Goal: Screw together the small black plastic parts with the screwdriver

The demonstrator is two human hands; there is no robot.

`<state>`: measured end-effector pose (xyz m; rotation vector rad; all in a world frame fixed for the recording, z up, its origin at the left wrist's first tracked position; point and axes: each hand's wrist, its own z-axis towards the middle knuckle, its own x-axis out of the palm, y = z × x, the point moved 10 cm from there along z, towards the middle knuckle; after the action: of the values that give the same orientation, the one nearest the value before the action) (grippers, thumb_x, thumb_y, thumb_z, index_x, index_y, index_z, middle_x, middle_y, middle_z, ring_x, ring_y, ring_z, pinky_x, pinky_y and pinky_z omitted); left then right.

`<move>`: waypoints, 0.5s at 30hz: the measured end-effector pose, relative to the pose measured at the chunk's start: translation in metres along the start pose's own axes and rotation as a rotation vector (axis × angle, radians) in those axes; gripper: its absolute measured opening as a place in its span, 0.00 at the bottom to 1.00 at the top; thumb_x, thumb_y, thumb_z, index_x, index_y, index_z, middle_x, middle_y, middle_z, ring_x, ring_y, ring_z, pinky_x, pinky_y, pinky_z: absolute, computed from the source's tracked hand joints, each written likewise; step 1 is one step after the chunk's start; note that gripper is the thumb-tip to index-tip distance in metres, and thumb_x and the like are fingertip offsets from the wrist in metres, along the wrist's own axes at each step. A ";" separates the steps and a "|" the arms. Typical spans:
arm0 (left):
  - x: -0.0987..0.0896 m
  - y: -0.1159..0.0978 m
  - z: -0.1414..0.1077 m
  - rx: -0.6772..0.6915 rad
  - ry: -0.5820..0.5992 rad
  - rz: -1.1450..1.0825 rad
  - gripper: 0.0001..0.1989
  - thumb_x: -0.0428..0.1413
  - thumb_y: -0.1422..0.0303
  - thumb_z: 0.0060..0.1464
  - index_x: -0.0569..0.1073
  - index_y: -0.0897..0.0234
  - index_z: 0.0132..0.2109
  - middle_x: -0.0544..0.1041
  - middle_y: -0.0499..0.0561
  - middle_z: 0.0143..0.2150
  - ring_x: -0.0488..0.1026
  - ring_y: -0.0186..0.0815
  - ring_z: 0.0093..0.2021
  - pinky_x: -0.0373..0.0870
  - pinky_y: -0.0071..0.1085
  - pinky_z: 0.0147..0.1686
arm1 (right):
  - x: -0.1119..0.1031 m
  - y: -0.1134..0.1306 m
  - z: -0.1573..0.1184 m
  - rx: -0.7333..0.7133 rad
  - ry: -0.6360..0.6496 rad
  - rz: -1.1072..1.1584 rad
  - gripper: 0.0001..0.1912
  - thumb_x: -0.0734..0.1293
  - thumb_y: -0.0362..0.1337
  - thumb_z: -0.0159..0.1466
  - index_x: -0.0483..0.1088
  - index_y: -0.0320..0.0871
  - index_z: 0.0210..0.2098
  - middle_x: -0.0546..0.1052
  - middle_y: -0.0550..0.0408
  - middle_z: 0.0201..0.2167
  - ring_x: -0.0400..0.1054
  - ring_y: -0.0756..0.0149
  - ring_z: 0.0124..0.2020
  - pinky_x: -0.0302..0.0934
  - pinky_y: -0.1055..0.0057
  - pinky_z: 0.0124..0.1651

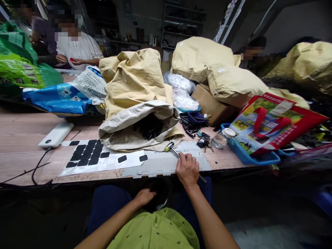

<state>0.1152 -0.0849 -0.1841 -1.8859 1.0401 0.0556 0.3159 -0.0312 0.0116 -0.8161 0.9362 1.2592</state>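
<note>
My right hand is closed round the handle of a small hammer, at the front edge of the table. The hammer has a yellowish face, and its head rests on or just over a grey board. Below the table edge, over my lap, is my left hand; its fingers are in shadow, and what they hold, if anything, is hidden. A large paper sack lies with its mouth towards me, black pieces inside. Left of the board, rounded black pads sit in rows on a white sheet.
A white power bank with a cable lies at left. Right of the sack are keys, a clear jar and a blue basket under a red bag. More sacks rise behind. People sit across the table.
</note>
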 end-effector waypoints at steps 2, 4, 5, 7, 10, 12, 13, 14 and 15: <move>-0.007 -0.014 -0.010 0.026 0.032 0.042 0.22 0.55 0.58 0.59 0.78 0.61 0.56 0.80 0.56 0.55 0.75 0.48 0.56 0.70 0.36 0.53 | 0.000 0.000 0.000 0.000 -0.002 0.001 0.16 0.63 0.39 0.69 0.71 0.48 0.55 0.70 0.50 0.45 0.58 0.57 0.44 0.47 0.63 0.43; -0.011 -0.047 -0.026 0.178 0.156 0.090 0.23 0.57 0.57 0.57 0.78 0.62 0.56 0.81 0.56 0.53 0.77 0.47 0.51 0.72 0.35 0.50 | 0.000 0.000 0.000 0.001 -0.003 0.000 0.16 0.63 0.39 0.70 0.71 0.48 0.55 0.71 0.50 0.44 0.59 0.57 0.44 0.47 0.63 0.43; -0.013 -0.066 -0.037 0.269 0.248 0.097 0.23 0.58 0.57 0.57 0.79 0.62 0.55 0.82 0.55 0.50 0.78 0.45 0.47 0.72 0.34 0.47 | 0.000 0.000 0.000 0.000 -0.002 -0.001 0.16 0.63 0.39 0.70 0.71 0.48 0.55 0.71 0.50 0.44 0.59 0.57 0.44 0.47 0.63 0.43; -0.025 -0.103 -0.056 0.394 0.427 0.063 0.23 0.60 0.54 0.57 0.80 0.61 0.54 0.83 0.52 0.44 0.78 0.41 0.40 0.72 0.31 0.40 | -0.001 0.000 0.000 -0.001 -0.003 -0.004 0.16 0.63 0.38 0.70 0.71 0.48 0.55 0.71 0.50 0.44 0.59 0.57 0.44 0.47 0.63 0.43; -0.076 -0.151 -0.053 0.424 0.473 -0.086 0.25 0.58 0.52 0.60 0.76 0.62 0.58 0.82 0.52 0.40 0.76 0.35 0.33 0.71 0.28 0.32 | -0.002 0.000 0.000 -0.003 -0.006 -0.005 0.16 0.62 0.38 0.70 0.71 0.48 0.56 0.71 0.49 0.44 0.59 0.57 0.43 0.48 0.63 0.43; -0.134 -0.182 -0.027 0.495 0.187 -0.073 0.23 0.56 0.52 0.61 0.78 0.64 0.54 0.80 0.53 0.39 0.76 0.37 0.36 0.71 0.29 0.34 | -0.002 0.000 0.000 -0.006 -0.007 -0.002 0.16 0.62 0.38 0.70 0.71 0.47 0.56 0.71 0.49 0.44 0.59 0.57 0.43 0.48 0.63 0.42; -0.171 -0.193 -0.012 0.509 -0.065 -0.023 0.20 0.56 0.54 0.62 0.79 0.64 0.51 0.80 0.53 0.39 0.76 0.38 0.37 0.72 0.30 0.36 | -0.001 0.000 0.000 -0.008 -0.008 0.001 0.16 0.62 0.38 0.70 0.72 0.47 0.55 0.71 0.49 0.44 0.59 0.57 0.43 0.48 0.63 0.42; -0.206 -0.200 -0.002 0.491 -0.331 0.047 0.18 0.56 0.57 0.62 0.79 0.64 0.51 0.79 0.54 0.41 0.75 0.39 0.40 0.72 0.32 0.40 | -0.001 0.000 0.000 -0.008 -0.008 0.003 0.16 0.62 0.38 0.70 0.72 0.47 0.55 0.71 0.49 0.44 0.59 0.57 0.43 0.48 0.63 0.42; -0.232 -0.203 0.006 0.448 -0.547 0.127 0.17 0.57 0.59 0.61 0.79 0.63 0.51 0.78 0.56 0.43 0.75 0.42 0.43 0.72 0.34 0.44 | -0.001 0.000 0.000 -0.008 -0.007 0.006 0.16 0.62 0.38 0.70 0.72 0.47 0.55 0.71 0.49 0.43 0.59 0.57 0.43 0.48 0.63 0.42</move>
<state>0.1070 0.1056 0.0586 -1.2910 0.7151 0.3621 0.3157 -0.0313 0.0130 -0.8152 0.9291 1.2704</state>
